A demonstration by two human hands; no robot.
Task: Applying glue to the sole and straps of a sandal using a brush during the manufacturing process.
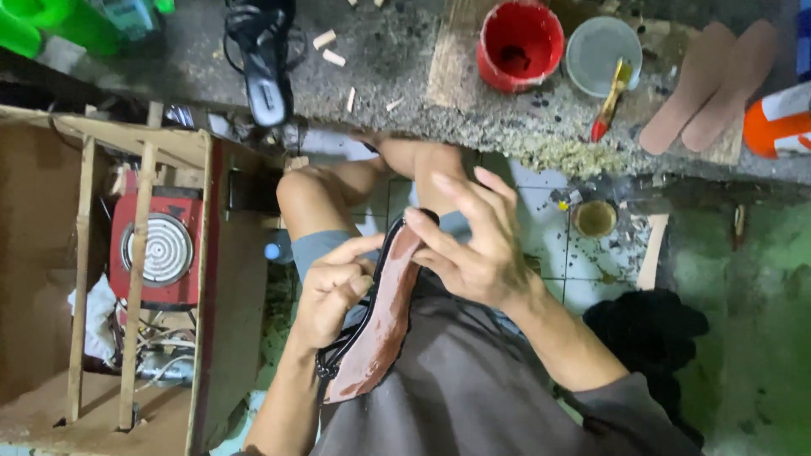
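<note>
Held over the lap: a shoe sole [380,325], long and narrow, reddish-brown on its bare face, with a black strap or rim running along one side. Left hand [331,291] curled shut about the sole's black edge, thumb stretched toward the toe end. Right hand [469,245] half open, fingers [498,190] spread and pressing on the upper end of the sole (palm hidden behind it).

Beyond the knees, a rough, stained concrete surface [397,59] across the top of the view. Along its far edge, a red pot [519,44] beside a grey lid [601,52] with a yellow-handled brush [612,97] resting across it. Toward the right end, two tan insoles [710,80] side by side. Toward the left, a black sandal [263,63] and scattered wood chips.

On the tiled floor [541,253], a small round tin [595,218]. At left, a wooden crate frame [139,262] around a red electric hotplate [160,249].
</note>
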